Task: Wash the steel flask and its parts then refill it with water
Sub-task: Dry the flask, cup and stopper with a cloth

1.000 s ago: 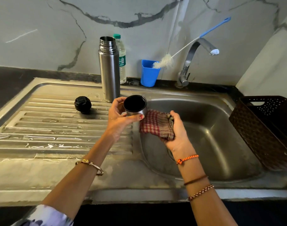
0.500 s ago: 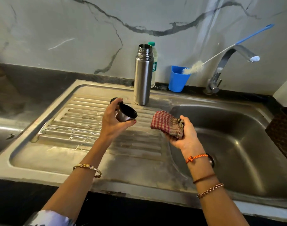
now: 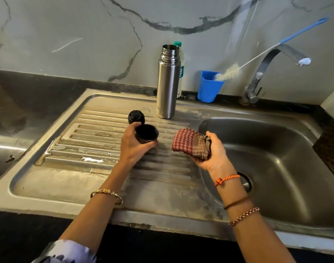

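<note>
1. Our left hand (image 3: 133, 144) grips the flask cup (image 3: 146, 133) round its side, mouth up, low over the ribbed drainboard (image 3: 97, 147), just in front of the black stopper (image 3: 136, 116).
2. Our right hand (image 3: 212, 152) holds the bunched red checked cloth (image 3: 189, 144), fingers curled round it, above the edge where drainboard meets sink basin (image 3: 276, 158).
3. A second ago cup and cloth were touching over the basin's left rim; half a second ago they had parted and the cup was tilted. Now the cup has come down level beside the stopper, and the cloth stays well apart from it.
4. We judge the wiping of the cup is finished and we are setting it down to dry; whether its base already touches the ribs we cannot tell.
5. The steel flask (image 3: 168, 82) stands upright and uncapped at the drainboard's back edge, so it looks ready for refilling or a last wipe.
6. Behind it, against the marble wall, stands a plastic bottle (image 3: 181, 59) with a green cap; right of it, a blue cup (image 3: 208, 88) holds a bottle brush (image 3: 228, 73), near the tap (image 3: 272, 63).
7. Faint letters run up the flask near its base, too small to read; the bottle's label is also illegible.
</note>
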